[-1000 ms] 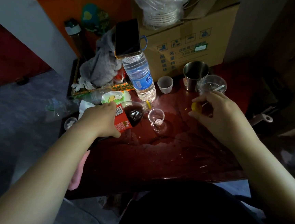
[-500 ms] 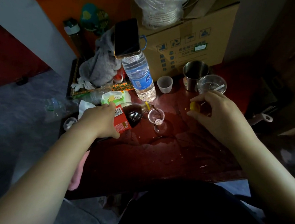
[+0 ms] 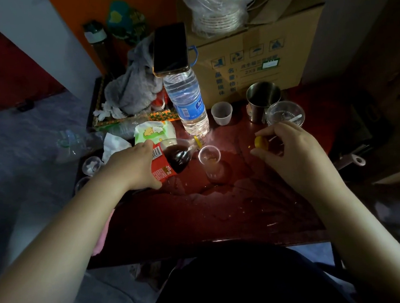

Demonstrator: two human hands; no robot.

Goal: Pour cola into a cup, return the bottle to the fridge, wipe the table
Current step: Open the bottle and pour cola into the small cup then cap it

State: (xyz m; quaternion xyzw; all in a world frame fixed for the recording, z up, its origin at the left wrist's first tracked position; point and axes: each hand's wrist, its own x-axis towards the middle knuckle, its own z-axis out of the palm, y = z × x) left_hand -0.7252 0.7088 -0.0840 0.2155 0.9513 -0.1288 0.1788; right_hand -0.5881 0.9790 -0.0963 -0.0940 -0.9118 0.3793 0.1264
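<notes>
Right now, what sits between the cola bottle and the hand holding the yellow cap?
The head view shows a small clear cup standing on the wet table, beside the cola bottle's mouth.

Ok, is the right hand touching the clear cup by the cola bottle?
Apart. The head view shows bare table between the right hand, which pinches a yellow cap, and the clear cup.
</notes>
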